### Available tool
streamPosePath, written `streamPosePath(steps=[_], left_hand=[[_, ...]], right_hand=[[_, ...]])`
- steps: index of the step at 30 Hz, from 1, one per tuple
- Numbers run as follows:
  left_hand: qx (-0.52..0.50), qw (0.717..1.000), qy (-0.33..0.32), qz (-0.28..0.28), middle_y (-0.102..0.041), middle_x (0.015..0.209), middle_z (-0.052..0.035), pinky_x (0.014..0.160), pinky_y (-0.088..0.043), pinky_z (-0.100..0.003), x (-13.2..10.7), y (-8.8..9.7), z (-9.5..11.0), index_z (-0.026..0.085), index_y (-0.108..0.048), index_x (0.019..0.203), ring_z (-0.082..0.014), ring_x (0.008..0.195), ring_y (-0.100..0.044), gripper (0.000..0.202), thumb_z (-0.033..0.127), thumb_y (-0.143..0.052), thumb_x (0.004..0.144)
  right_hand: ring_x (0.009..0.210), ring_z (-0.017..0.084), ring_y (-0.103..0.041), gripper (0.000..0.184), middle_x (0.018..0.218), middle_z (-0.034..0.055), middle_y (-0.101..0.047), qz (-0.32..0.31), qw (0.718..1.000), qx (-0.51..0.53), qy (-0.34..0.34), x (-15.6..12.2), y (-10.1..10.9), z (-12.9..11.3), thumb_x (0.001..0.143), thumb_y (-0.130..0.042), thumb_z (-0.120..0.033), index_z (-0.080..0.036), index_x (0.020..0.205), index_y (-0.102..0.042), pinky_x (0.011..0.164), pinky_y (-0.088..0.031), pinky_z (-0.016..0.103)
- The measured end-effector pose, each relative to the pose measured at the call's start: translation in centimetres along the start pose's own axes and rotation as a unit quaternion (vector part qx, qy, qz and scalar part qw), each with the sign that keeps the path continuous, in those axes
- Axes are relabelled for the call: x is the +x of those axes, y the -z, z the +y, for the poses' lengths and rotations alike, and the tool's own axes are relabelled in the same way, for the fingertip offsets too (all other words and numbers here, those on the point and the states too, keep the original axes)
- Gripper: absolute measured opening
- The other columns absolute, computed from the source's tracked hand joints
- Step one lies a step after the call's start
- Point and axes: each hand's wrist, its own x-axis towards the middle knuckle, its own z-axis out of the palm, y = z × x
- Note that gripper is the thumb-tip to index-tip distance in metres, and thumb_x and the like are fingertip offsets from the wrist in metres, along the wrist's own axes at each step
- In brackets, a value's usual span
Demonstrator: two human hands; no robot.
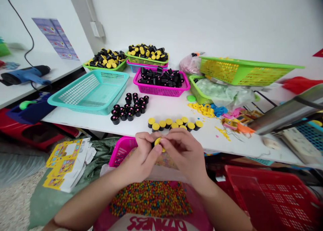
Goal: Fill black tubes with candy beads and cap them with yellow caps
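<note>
Left hand (pixel 142 153) and right hand (pixel 183 153), both closed from either side on a small black cylinder (pixel 158 143) with a yellow cap, pinching it between the fingers, which partly hide the grip. A row of yellow-capped cylinders (pixel 174 125) stands just far of the hands on the white tabletop (pixel 176 109), right of a cluster of pink-dotted black cylinders (pixel 128 106); a teal basket (pixel 88 91) lies far left, and coloured beads (pixel 151 199) lie near.
</note>
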Motion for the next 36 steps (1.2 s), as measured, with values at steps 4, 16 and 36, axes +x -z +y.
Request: streamPosePath(steps=[4,16,36], left_hand=[[-0.263,0.959,0.102,0.02,-0.054,0.093,0.0021,0.072,-0.044,-0.025,-0.1,-1.3,-0.1,0.026,-0.031,0.096,-0.0116,0.081,-0.054,0.021,0.036,-0.05,0.094],[-0.517,0.822,0.24,0.022,-0.049,0.056,0.0046,0.049,-0.033,-0.019,1.4,-3.0,1.7,0.024,-0.041,0.091,-0.0122,0.053,-0.046,0.026,0.035,-0.06,0.077],[-0.356,0.924,0.138,-0.018,-0.056,0.08,0.0012,0.065,-0.043,-0.024,0.3,-1.5,-0.4,0.027,-0.04,0.108,-0.0149,0.076,-0.053,0.034,0.049,-0.057,0.087]], right_hand=[[0.114,0.028,-0.058,0.056,0.119,0.0076,-0.061,-0.141,0.967,-0.036,0.211,0.0,0.9,1.2,0.076,-0.076,-0.032,-0.029,0.129,-0.056,0.099,-0.05,0.044],[0.117,0.03,-0.055,0.066,0.123,0.0114,-0.056,-0.167,0.958,-0.084,0.217,-1.3,0.1,1.7,0.083,-0.061,-0.019,-0.027,0.143,-0.034,0.099,-0.052,0.045],[0.114,0.026,-0.058,0.034,0.112,0.0065,-0.06,-0.152,0.972,0.171,0.049,-0.5,0.4,1.5,0.078,-0.069,-0.017,-0.029,0.109,-0.062,0.099,-0.049,0.048]])
